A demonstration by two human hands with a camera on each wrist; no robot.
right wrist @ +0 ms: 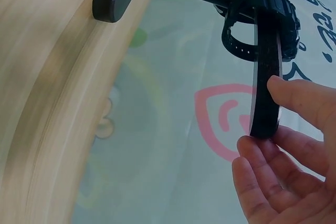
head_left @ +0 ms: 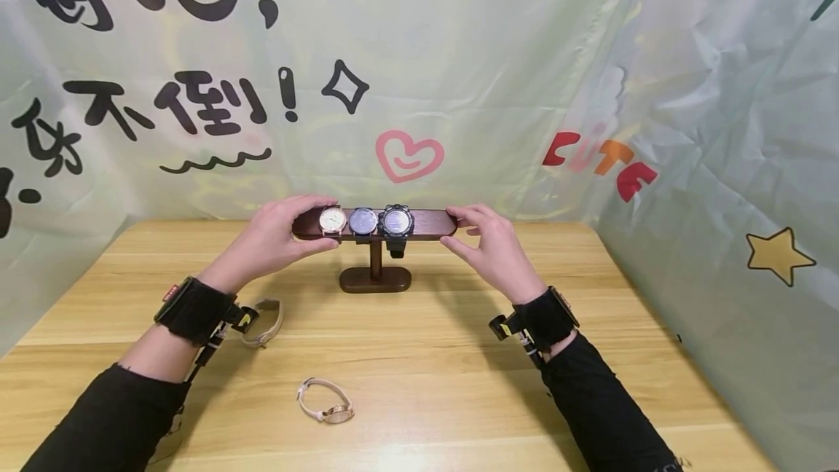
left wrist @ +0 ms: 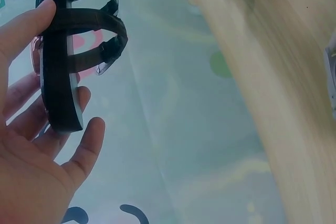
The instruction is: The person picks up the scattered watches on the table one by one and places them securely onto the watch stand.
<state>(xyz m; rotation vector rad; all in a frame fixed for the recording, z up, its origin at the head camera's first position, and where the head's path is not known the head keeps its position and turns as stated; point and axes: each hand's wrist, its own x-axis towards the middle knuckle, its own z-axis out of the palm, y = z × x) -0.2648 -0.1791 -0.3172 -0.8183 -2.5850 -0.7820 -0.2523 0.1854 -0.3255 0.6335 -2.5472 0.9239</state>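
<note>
A dark brown wooden watch stand (head_left: pixel 432 223) stands upright at the back of the table, its long crossbar on one post. Three watches are strapped along the bar: a light-dialled one (head_left: pixel 333 220) near the left end, a dark-dialled one (head_left: pixel 363 221), and a chunky black one (head_left: pixel 396 221) around the middle. With thumb and fingers, my left hand (head_left: pixel 267 240) grips the bar's left end, beside the light-dialled watch. At the opposite end my right hand (head_left: pixel 496 252) pinches the bar (right wrist: pixel 266 98) between thumb and fingers. Some left fingertips are hidden behind the bar.
On the wooden table (head_left: pixel 446 355) lie two more watches with pale straps: one (head_left: pixel 338 414) near the front and another (head_left: pixel 270 333) beside my left wrist. A printed cloth backdrop (head_left: pixel 498 57) hangs behind the table and along its right side.
</note>
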